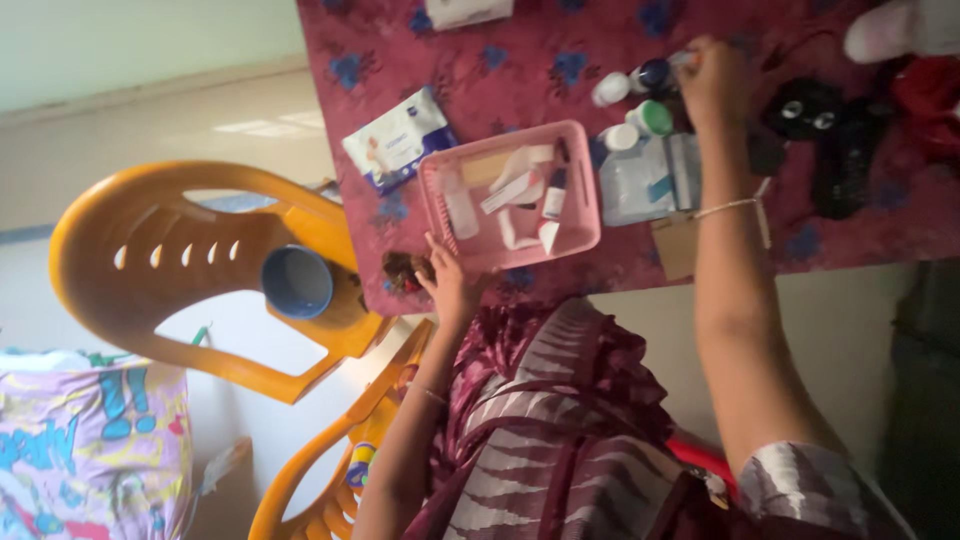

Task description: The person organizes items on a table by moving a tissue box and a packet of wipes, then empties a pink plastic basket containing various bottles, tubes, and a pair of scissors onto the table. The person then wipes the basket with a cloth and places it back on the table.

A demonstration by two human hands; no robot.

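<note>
The left hand [447,283] rests on the near rim of the pink basket [585,150], fingers spread and touching the rim. The basket sits on the worktop [520,60], which carries a floral red cloth, and contains tubes and small packages. The right hand [712,82] reaches far across the worktop, fingers closed around a small bottle [655,73] among several bottles just right of the basket. A blue cup [296,282] stands on the orange chair [150,250] at left.

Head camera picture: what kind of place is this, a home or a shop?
Probably a room in a home. A table with a flowery red cloth holds a pink basket of tubes and small bottles, and orange plastic chairs stand beside it.
</note>
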